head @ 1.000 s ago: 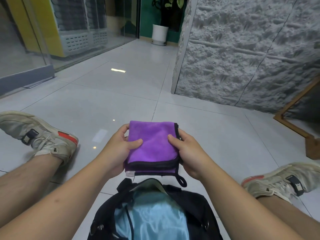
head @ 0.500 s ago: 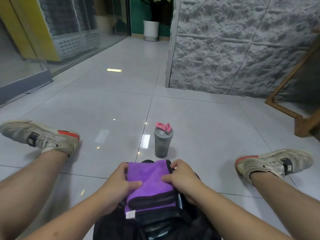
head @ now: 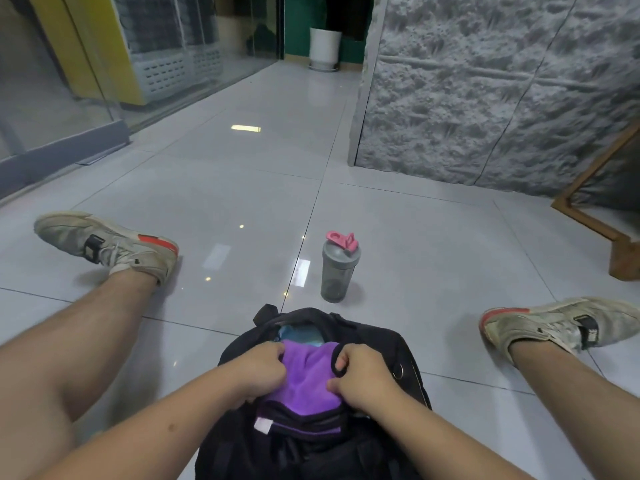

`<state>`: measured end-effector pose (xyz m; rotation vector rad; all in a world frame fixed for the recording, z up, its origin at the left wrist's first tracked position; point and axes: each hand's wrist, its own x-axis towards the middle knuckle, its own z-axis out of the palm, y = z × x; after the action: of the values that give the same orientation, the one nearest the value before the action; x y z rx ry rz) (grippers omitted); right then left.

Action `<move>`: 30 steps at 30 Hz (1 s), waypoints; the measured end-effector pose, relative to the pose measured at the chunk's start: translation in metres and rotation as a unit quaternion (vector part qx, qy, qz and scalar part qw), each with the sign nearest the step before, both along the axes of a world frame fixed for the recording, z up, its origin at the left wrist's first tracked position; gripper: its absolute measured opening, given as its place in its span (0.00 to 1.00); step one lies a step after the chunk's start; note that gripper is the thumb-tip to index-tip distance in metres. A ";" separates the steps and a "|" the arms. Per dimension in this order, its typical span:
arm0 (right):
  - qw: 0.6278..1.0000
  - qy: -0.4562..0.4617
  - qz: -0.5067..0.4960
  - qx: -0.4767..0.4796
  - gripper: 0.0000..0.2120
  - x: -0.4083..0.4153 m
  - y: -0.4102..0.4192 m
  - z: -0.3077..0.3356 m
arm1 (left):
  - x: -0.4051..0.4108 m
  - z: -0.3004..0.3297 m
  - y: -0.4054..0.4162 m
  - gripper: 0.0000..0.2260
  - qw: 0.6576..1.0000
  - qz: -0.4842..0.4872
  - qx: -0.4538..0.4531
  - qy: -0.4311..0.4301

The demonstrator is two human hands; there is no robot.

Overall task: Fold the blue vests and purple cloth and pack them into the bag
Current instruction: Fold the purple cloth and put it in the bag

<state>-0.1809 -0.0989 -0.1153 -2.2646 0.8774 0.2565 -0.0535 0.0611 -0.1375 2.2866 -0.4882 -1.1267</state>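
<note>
The folded purple cloth (head: 306, 379) is gripped from both sides: its left edge is pinched in the curled fingers of the left hand (head: 258, 370), and its right edge, with the black trim, is grasped by the curled fingers of the right hand (head: 362, 375). The cloth is held in the open mouth of the black bag (head: 391, 344), which lies on the floor directly beneath and around both hands; the nearer part of the cloth, with a small white label, is seen just below the hands against the bag's dark rim. A patch of light blue fabric, the blue vests (head: 300, 334), is visible inside the bag just beyond the hands, partly covered by the cloth. Farther ahead of the right hand, well apart from the bag, a grey shaker bottle (head: 337, 271) with a pink lid is stood upright on the glossy tiled floor (head: 225, 188). Bare legs are stretched out to either side of the hands, each ended by a worn pale sneaker with a red heel patch: the left shoe (head: 107, 245) far ahead-left of the left hand, the right shoe (head: 561, 325) out to the right of the right hand.
</note>
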 end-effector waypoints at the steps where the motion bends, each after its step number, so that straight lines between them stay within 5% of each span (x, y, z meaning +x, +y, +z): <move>1: 1.000 -0.005 0.006 0.003 0.14 0.000 0.003 -0.004 | 0.001 0.003 0.000 0.28 0.999 -0.020 0.021 -0.017; 8: 0.997 0.002 0.037 -0.069 0.07 0.010 0.008 -0.019 | 0.006 0.006 -0.006 0.32 0.988 -0.054 0.129 -0.060; 12: 0.985 0.021 0.081 -0.148 0.23 0.014 0.002 -0.024 | 0.004 -0.003 -0.009 0.40 0.984 -0.134 0.087 -0.074; 18: 0.989 0.037 0.067 -0.125 0.20 0.017 -0.007 -0.024 | 0.006 -0.021 -0.010 0.26 0.990 -0.034 -0.029 -0.132; 24: 0.982 0.027 0.037 -0.183 0.16 0.011 -0.011 -0.015 | 0.014 -0.021 -0.010 0.22 0.978 -0.008 -0.010 -0.208; 30: 0.969 0.081 0.040 -0.229 0.26 0.013 -0.012 -0.009 | 0.025 0.000 -0.013 0.36 0.954 -0.091 0.039 -0.282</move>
<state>-0.1682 -0.1112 -0.1238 -2.7421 1.0111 0.3021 -0.0281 0.0484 -0.1378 2.6685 -0.8989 -0.5544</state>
